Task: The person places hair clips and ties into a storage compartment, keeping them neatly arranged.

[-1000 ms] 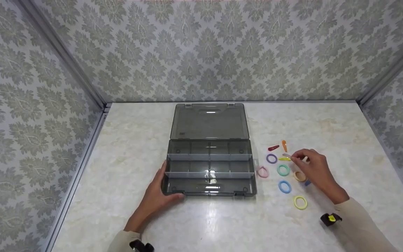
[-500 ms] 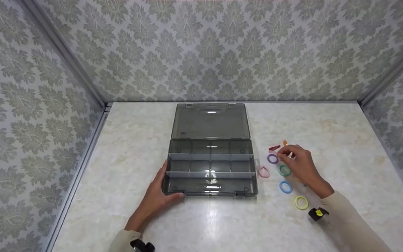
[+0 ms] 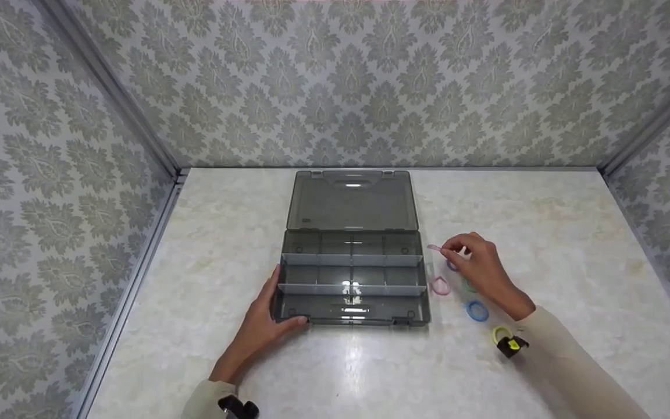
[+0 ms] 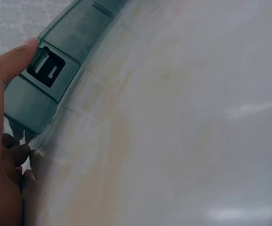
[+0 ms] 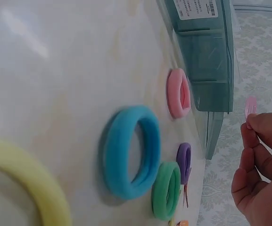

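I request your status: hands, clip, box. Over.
Right hand pinches pink clip, right of box. Left hand holds box. Lid open. Nothing visible between clip and box.

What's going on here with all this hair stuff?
A person's right hand pinches a pink hair clip, held up just outside the right side of an open divided box. The person's left hand grips the box's near left corner. Colored hair ties lie on the table to the box's right, and the clip isn't in the box yet.

On the table the box has its lid behind, the left hand at its near left corner — right of the box lie hair ties, the right hand above some, holding a clip
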Action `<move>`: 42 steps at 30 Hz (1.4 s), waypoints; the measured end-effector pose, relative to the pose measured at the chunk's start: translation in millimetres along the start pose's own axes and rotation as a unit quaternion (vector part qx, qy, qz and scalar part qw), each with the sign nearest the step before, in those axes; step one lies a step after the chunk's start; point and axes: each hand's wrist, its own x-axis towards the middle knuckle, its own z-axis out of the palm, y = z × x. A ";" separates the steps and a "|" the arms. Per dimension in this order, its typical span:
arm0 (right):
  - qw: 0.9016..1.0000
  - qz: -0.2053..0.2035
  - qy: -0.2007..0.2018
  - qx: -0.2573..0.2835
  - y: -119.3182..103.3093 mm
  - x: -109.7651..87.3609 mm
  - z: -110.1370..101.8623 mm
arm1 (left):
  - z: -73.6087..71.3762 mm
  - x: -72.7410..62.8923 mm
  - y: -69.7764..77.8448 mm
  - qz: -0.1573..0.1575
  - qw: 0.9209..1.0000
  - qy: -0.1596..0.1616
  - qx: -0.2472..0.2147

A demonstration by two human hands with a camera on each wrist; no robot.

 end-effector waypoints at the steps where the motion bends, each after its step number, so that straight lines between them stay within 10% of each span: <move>1: 1.000 -0.005 0.000 -0.001 -1.4 1.6 1.6 | -0.2 -0.1 -0.1 0.002 1.000 0.000 0.000; 42: 0.993 -0.059 -0.093 0.030 -58.1 45.7 70.0 | 0.7 1.5 -3.0 0.009 1.000 0.010 0.007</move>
